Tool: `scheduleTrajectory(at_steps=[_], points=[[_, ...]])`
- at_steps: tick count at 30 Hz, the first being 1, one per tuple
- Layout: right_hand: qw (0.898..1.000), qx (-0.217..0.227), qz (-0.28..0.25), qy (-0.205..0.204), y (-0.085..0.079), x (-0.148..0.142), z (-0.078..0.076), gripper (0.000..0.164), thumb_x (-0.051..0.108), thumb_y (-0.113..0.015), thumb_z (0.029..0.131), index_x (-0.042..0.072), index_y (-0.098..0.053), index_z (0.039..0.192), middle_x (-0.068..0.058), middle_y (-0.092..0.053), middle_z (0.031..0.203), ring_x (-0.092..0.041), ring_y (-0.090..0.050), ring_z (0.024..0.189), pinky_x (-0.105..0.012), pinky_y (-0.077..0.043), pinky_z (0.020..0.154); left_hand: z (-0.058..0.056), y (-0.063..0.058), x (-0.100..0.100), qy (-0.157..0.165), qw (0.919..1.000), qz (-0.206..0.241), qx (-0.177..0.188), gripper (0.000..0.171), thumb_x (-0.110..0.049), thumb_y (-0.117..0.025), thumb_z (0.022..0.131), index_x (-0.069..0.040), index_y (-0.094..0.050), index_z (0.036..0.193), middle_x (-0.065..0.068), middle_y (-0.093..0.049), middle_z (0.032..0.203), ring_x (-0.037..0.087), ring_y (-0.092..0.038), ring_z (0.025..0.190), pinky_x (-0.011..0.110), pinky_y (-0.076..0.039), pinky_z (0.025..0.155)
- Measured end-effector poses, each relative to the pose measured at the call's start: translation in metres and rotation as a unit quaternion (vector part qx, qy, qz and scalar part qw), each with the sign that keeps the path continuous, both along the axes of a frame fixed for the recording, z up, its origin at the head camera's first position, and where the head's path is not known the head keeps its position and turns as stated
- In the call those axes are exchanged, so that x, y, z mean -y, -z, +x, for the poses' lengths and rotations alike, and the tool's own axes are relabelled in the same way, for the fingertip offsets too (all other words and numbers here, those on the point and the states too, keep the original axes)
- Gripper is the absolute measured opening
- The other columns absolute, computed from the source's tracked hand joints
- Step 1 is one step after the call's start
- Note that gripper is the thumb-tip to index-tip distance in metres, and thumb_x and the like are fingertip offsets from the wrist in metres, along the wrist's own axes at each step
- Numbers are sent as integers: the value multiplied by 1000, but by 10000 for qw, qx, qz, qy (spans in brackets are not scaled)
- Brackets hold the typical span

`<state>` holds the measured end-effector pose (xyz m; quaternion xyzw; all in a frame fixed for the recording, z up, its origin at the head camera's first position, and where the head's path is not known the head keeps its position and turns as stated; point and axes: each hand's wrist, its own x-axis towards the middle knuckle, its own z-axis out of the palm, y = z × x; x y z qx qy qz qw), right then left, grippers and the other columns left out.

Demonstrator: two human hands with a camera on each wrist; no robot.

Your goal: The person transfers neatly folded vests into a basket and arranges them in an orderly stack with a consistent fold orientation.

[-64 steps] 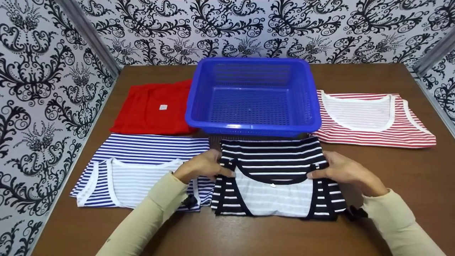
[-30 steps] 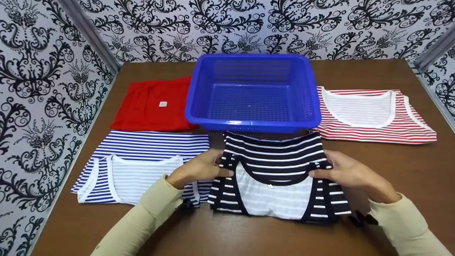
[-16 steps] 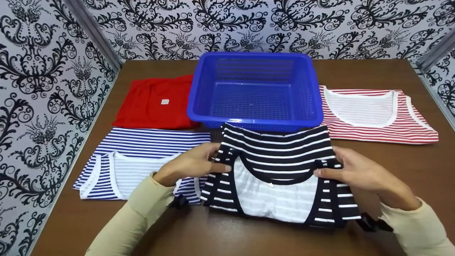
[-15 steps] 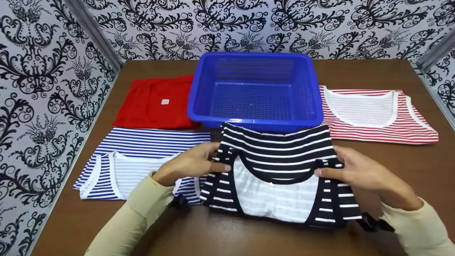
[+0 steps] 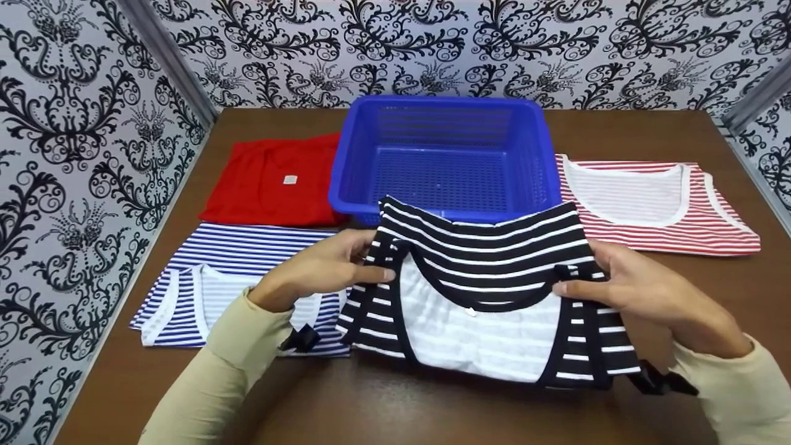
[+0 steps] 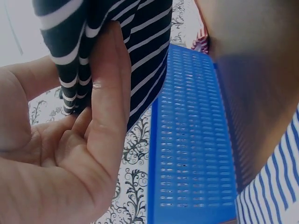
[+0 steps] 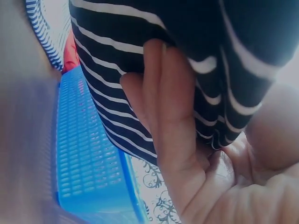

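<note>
A folded black-and-white striped tank top [image 5: 485, 253] is held up off the table between both hands, its far edge overlapping the front rim of the blue basket [image 5: 439, 179] in the head view. The left hand [image 5: 327, 266] grips its left side, thumb on top and fingers underneath. On the opposite side the right hand [image 5: 642, 290] pinches it the same way. From below, the left wrist view shows the fingers [image 6: 110, 88] under the striped cloth [image 6: 149, 51]. The right wrist view likewise shows fingers [image 7: 173, 93] beneath the fabric. Nothing lies in the visible part of the basket.
A folded red garment [image 5: 272, 191] with a white label lies left of the basket. Nearer, a folded blue-and-white striped top [image 5: 247, 244] lies partly under the left arm. A folded red-and-white striped top [image 5: 655, 235] is at the right. Patterned walls stand behind the brown table [image 5: 395, 414].
Both hands have lifted the black-and-white tank top off the table and brought its far edge up over the basket's front rim. The other garments and the basket stay where they were.
</note>
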<state>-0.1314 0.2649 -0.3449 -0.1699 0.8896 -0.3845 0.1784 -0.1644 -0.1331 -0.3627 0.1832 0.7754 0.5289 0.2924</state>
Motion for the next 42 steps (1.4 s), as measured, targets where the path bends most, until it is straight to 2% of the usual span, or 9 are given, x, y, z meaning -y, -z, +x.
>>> scheduleTrajectory(at_steps=[8, 12, 16, 20, 22, 27, 32, 38, 42], points=[[9998, 136, -137, -75, -12, 3, -5, 46, 32, -70, 93, 20, -54, 134, 5, -65, 124, -8, -61, 109, -14, -44, 92, -6, -16, 5, 14, 9993, 305, 216, 28, -11, -67, 92, -7, -61, 119, 10, -72, 101, 24, -71, 90, 37, -57, 83], [9999, 75, -37, -113, -15, 5, -7, 54, 35, -70, 92, 19, -50, 140, 3, -60, 134, -10, -55, 119, -11, -40, 95, -8, -20, 7, 63, 9985, 420, 355, 28, -12, -66, 93, -7, -60, 119, 11, -72, 102, 26, -71, 90, 38, -58, 83], [9997, -65, 213, -88, -18, 6, -9, 65, 39, -71, 91, 22, -44, 147, 5, -50, 145, -9, -45, 129, -6, -33, 96, -10, -24, 9, 101, 9983, 470, 319, 27, -11, -66, 93, -6, -60, 118, 12, -72, 100, 26, -72, 89, 39, -58, 82], [9999, -7, 17, -152, -19, 7, -12, 62, 36, -70, 92, 24, -44, 147, 7, -53, 141, -6, -49, 125, -8, -35, 97, -11, -28, 11, 80, 9986, 451, 246, 26, -11, -66, 93, -6, -60, 118, 12, -72, 99, 26, -71, 89, 38, -58, 82], [9996, 102, -176, -203, -21, 7, -13, 58, 32, -69, 93, 22, -46, 145, 5, -58, 136, -6, -55, 120, -11, -40, 96, -11, -31, 13, 23, 9986, 452, 256, 27, -12, -66, 93, -7, -60, 119, 13, -72, 101, 26, -71, 90, 38, -58, 82], [9949, 560, -792, -291, -23, 10, -20, 44, 24, -68, 95, 9, -52, 133, -7, -68, 118, -20, -69, 103, -28, -55, 88, -14, -35, 18, -211, 9978, 488, 401, 32, -13, -66, 93, -10, -60, 125, 14, -70, 109, 30, -71, 96, 41, -57, 85], [9936, 551, -954, -251, -23, 12, -26, 39, 20, -67, 95, 4, -54, 128, -11, -69, 113, -22, -70, 98, -31, -56, 85, -20, -36, 22, -346, 9984, 354, 289, 33, -16, -66, 94, -12, -61, 126, 13, -69, 112, 30, -68, 101, 39, -57, 86], [9852, 1053, -1346, -116, -23, 14, -36, 42, 16, -70, 93, -1, -50, 126, -14, -71, 108, -31, -73, 89, -44, -59, 75, -27, -35, 24, -595, 9981, 119, 79, 31, -19, -67, 93, -14, -63, 124, 11, -66, 112, 27, -64, 103, 37, -54, 90], [9801, 1155, -1597, -210, -23, 14, -43, 44, 7, -70, 90, -3, -47, 126, -15, -72, 104, -31, -73, 88, -45, -59, 73, -33, -35, 26, -741, 9972, 16, 29, 31, -22, -67, 94, -18, -63, 124, 10, -66, 114, 26, -62, 105, 38, -52, 92]])
